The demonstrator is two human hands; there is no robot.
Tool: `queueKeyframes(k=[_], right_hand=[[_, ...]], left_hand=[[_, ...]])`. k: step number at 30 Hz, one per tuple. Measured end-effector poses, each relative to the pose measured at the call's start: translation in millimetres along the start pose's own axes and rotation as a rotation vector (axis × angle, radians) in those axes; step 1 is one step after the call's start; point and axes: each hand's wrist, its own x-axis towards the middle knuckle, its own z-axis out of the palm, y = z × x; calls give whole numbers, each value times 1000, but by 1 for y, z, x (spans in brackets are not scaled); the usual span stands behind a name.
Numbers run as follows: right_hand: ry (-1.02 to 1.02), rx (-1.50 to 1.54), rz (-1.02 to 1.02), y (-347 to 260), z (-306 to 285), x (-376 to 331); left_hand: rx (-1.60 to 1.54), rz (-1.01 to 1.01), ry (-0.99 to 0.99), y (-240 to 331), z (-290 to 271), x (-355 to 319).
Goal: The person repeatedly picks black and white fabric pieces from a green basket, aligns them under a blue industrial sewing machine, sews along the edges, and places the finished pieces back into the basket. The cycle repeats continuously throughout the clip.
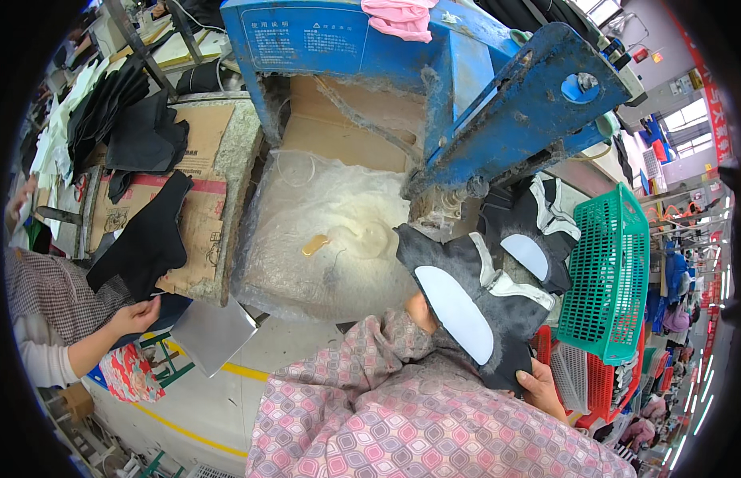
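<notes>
Below the blue press [498,111] — dark shoe upper [474,307] held in both hands.
Right hand [543,388] fingers clamp its lower edge; left hand [420,312] mostly hidden behind it, grip cannot be told. Risk — upper snagging the green basket [609,271] just beside the press, slipping loose.

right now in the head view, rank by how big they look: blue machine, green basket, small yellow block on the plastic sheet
1. blue machine, by far the largest
2. green basket
3. yellow block, smallest

The basket sits near the curved rim of the picture, so its look is somewhat distorted.
</notes>
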Motion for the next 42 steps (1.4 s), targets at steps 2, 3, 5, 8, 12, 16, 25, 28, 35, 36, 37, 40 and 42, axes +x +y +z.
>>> queueKeyframes(k=[2, 3, 5, 8, 12, 16, 25, 28, 35, 36, 37, 40, 42], right_hand=[[-11, -22, -18, -3, 2, 9], [-28, -52, -39, -5, 1, 16], [8, -130, -32, -10, 0, 26], [-29, -50, -88, -13, -2, 23], [35, -84, -133, -11, -7, 35], [-26, -314, -182, -22, -31, 103], [-215, -470, -184, -67, -6, 221], [-197, -457, -237, -78, -12, 238], [-201, -381, -315, -81, -21, 244], [-245, -357, -376, -77, 5, 252], [-241, -524, -360, -76, 26, 261], [-263, -496, -375, -76, 54, 277], [-278, -474, -475, -80, 43, 277]], left_hand=[[15, 10, -26, 7, -1, 9], [7, 32, -91, 12, -1, 19], [-39, -3, -204, 20, -1, 38], [196, 88, -253, 18, 4, 48], [-117, -11, -162, 43, -3, 34], [-277, 44, -394, 136, -38, 35], [491, 175, 173, 279, -32, 8], [523, 247, 223, 272, -20, 9], [565, 365, 345, 274, -39, 18], [485, 266, 158, 294, -39, 4], [522, 318, 283, 311, -40, -14], [502, 455, 341, 332, -45, -43], [441, 446, 238, 319, -46, -54]])
